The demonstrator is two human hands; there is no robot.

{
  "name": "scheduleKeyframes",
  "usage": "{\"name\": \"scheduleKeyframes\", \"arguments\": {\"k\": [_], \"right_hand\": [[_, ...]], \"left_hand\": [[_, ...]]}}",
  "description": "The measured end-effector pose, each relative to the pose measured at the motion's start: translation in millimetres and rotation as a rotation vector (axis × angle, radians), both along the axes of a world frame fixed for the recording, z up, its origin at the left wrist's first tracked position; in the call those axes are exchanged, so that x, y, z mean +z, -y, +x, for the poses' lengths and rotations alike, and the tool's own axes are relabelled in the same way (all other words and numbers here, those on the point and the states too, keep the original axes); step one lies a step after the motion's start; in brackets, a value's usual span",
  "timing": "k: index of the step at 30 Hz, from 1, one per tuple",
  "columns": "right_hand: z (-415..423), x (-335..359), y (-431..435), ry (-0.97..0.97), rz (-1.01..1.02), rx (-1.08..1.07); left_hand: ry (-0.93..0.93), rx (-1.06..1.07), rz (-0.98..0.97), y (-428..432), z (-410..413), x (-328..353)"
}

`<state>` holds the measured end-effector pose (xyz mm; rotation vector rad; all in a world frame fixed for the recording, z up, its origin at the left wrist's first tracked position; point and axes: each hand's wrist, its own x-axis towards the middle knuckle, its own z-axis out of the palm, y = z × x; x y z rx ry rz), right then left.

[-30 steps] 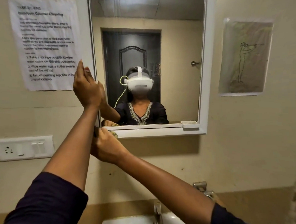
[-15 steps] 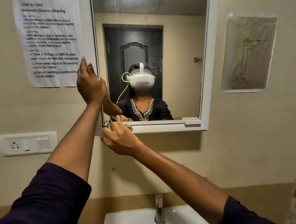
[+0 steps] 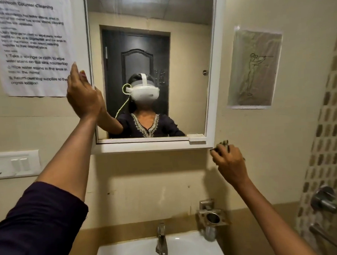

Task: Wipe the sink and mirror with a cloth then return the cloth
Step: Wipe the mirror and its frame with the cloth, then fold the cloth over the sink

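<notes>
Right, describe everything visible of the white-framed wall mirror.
The white-framed rectangular wall mirror hangs upright on the beige wall above the white ceramic sink. Its top runs out of view. A white ledge runs along the bottom, with a small raised tab near its right end. The glass reflects a dark panelled door, the ceiling and the person in a headset. The left hand lies flat against its left edge. The right hand, clutching a crumpled cloth, sits just below the lower right corner.
</notes>
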<state>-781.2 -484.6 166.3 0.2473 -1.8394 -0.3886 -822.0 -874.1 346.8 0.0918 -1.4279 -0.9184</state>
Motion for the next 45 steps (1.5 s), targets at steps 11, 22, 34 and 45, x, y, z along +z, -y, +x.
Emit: {"name": "scheduleKeyframes", "arguments": {"k": [11, 22, 34, 45], "right_hand": [[57, -24, -9, 1.047, -1.786, 0.719], [96, -130, 53, 1.390, -1.816, 0.786], [192, -167, 43, 1.213, -1.571, 0.884], [227, -184, -35, 1.196, -1.234, 0.437]], "left_hand": [[0.017, -0.135, 0.103, -3, 13, -2], [0.969, -1.084, 0.330, -139, 149, -306], [1.072, -1.435, 0.268, -179, 175, -368], [0.923, -1.460, -0.339, -263, 193, -360]]}}
